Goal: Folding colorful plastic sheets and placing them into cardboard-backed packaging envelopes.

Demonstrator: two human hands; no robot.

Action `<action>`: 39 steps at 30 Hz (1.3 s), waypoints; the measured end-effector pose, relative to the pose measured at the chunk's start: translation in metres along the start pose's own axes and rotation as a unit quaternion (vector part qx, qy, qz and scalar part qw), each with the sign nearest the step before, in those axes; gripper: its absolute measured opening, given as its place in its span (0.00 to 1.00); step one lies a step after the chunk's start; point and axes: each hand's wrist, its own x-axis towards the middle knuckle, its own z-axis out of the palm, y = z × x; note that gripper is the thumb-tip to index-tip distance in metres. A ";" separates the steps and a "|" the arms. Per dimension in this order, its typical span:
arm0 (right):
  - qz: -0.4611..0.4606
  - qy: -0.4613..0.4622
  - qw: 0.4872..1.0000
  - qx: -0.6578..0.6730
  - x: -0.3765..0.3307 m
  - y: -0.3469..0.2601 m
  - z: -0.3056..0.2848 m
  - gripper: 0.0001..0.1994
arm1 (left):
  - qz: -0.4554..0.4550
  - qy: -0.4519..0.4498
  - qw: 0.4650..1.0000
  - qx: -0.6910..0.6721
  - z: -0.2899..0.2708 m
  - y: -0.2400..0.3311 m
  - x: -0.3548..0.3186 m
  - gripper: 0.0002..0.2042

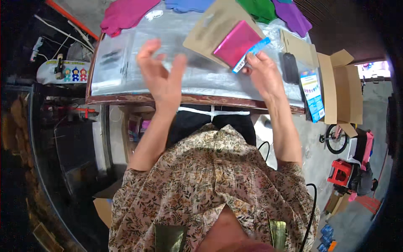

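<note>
My right hand [262, 73] pinches the lower edge of a flat packet [237, 42], magenta with a light blue strip, held just above a brown kraft pouch [210, 26] that lies on the silver-covered table [197, 80]. My left hand [161, 77] hovers over the table's near middle with fingers spread and nothing in it. Whether the packet rests on the pouch or is lifted off it is unclear.
Folded cloths in pink [124, 14], blue [187, 5], green [260, 9] and purple [294, 17] line the far edge. A dark flat item [290, 67] and a printed packet [312, 94] lie at the right, beside an open cardboard box [342, 90]. A bicycle wheel [337, 138] stands on the floor.
</note>
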 end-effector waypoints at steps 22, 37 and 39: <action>-0.181 -0.097 0.967 0.152 -0.034 0.056 -0.020 0.17 | -0.116 -0.204 0.902 -0.363 0.052 0.039 -0.055 0.17; -0.145 0.151 0.966 0.150 -0.042 0.027 0.059 0.11 | -0.296 -0.084 0.883 -0.354 0.072 0.039 -0.046 0.13; -0.153 0.152 0.968 0.127 -0.041 0.025 0.061 0.14 | -0.304 -0.075 0.879 -0.359 0.073 0.039 -0.044 0.13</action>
